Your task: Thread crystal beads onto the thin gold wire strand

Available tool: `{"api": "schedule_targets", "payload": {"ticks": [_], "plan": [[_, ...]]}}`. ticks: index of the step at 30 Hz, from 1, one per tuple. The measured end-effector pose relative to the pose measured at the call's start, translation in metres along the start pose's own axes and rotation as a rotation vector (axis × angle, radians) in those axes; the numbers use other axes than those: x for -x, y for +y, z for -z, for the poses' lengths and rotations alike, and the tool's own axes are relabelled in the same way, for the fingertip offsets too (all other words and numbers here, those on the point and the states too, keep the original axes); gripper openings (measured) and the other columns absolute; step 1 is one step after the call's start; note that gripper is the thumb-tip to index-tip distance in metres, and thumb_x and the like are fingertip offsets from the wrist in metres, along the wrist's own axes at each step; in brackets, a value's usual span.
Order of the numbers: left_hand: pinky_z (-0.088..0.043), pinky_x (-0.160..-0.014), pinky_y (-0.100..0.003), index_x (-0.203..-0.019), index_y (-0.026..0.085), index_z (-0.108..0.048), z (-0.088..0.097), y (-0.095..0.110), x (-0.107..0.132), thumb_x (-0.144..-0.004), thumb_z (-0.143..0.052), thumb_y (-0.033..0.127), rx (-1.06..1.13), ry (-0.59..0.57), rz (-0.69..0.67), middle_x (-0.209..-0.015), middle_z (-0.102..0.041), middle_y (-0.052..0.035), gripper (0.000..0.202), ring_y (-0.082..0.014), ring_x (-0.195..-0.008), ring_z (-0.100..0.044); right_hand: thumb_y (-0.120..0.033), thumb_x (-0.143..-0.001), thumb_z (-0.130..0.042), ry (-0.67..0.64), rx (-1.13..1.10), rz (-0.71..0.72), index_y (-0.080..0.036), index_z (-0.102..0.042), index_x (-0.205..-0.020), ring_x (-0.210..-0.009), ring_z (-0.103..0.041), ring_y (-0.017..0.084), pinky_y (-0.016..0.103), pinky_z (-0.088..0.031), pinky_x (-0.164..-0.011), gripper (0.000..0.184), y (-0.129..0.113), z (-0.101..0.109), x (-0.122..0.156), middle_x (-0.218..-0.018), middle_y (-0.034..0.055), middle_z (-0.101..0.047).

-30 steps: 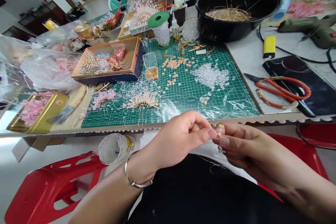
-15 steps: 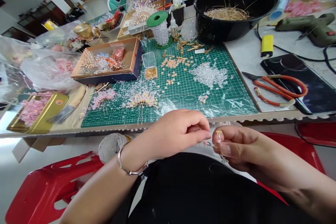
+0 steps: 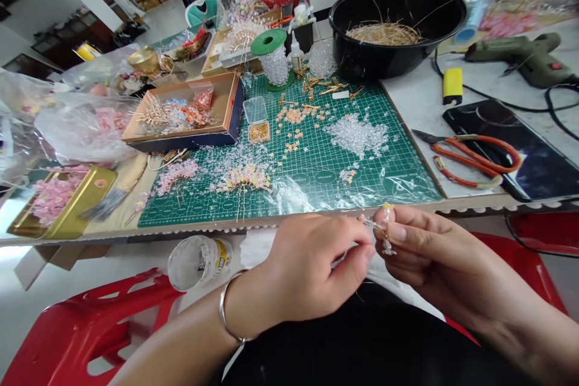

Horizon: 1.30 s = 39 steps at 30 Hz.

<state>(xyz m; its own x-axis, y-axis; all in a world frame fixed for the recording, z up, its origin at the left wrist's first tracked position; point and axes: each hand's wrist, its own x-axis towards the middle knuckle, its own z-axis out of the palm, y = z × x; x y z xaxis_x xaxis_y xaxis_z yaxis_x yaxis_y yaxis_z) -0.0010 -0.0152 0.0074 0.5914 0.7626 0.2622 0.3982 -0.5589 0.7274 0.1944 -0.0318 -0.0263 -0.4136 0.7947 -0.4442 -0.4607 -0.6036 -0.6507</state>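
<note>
My right hand (image 3: 420,247) pinches a small beaded piece (image 3: 387,232) between thumb and fingers, just in front of the table edge. Clear beads and a yellow bit show on it. Close beside it, my left hand (image 3: 325,259) has thumb and forefinger pressed together; whatever lies between them is too fine to make out. On the green cutting mat (image 3: 316,193) ahead lies a yellow and pink beaded hair comb (image 3: 246,180), with a pink beaded piece (image 3: 177,175) to its left. A pile of clear beads (image 3: 359,134) and several peach flower beads (image 3: 296,114) are scattered farther back.
Orange-handled pliers (image 3: 479,157) rest against a dark phone (image 3: 515,145) at right, near a glue gun (image 3: 520,59). A black basin (image 3: 393,57) stands behind the mat. At left are an open box (image 3: 226,110) and a gold tin (image 3: 93,196). Red stools (image 3: 104,325) stand below.
My left hand has turned and shifted slightly down and right. My right hand has risen a little with the beaded piece, which now shows more fully. The view has tilted slightly.
</note>
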Motion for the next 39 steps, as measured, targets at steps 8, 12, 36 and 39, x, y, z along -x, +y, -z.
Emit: {"api": "schedule_targets", "payload": {"ticks": [8, 12, 36, 39], "plan": [[-0.031, -0.052, -0.023, -0.098, 0.016, -0.066, -0.004, -0.007, -0.001, -0.092, -0.065, 0.038, 0.578, -0.004, 0.574, -0.058, -0.039, 0.0078, 0.022, -0.0084, -0.054, -0.035, -0.037, -0.087, -0.075, 0.065, 0.097, 0.114, -0.026, -0.071, -0.094, -0.055, -0.027, 0.008, 0.018, -0.027, -0.047, 0.013, 0.003, -0.011, -0.002, -0.063, -0.0060, -0.039], [-0.043, -0.071, -0.024, -0.094, 0.016, -0.073, -0.011, -0.012, -0.003, -0.089, -0.069, 0.031, 0.778, 0.074, 0.567, -0.080, -0.066, -0.0018, 0.016, -0.0121, -0.076, -0.056, -0.040, -0.089, -0.072, 0.125, 0.143, 0.153, -0.033, -0.067, -0.116, -0.057, -0.032, 0.009, 0.019, -0.028, -0.048, 0.028, 0.007, -0.014, -0.001, -0.066, -0.0054, -0.044], [-0.035, -0.061, -0.024, -0.089, 0.015, -0.068, 0.017, -0.030, 0.020, -0.080, -0.078, 0.040, 0.879, 0.053, 0.699, -0.070, -0.056, 0.0034, 0.028, -0.0095, -0.064, -0.045, -0.036, -0.095, -0.062, 0.045, 0.284, 0.090, -0.028, -0.055, -0.126, -0.050, -0.031, 0.010, 0.023, -0.026, -0.046, 0.032, 0.015, -0.038, -0.016, -0.057, -0.0085, -0.042], [-0.031, -0.056, -0.022, -0.079, 0.014, -0.066, 0.017, -0.031, 0.019, -0.071, -0.086, 0.037, 1.132, 0.083, 0.769, -0.071, -0.061, 0.0022, 0.030, -0.0066, -0.059, -0.044, -0.039, -0.098, -0.059, 0.093, 0.548, 0.171, -0.032, -0.051, -0.131, -0.057, -0.043, 0.014, 0.025, -0.035, -0.051, 0.035, 0.018, -0.037, -0.014, -0.063, -0.0068, -0.049]]}}
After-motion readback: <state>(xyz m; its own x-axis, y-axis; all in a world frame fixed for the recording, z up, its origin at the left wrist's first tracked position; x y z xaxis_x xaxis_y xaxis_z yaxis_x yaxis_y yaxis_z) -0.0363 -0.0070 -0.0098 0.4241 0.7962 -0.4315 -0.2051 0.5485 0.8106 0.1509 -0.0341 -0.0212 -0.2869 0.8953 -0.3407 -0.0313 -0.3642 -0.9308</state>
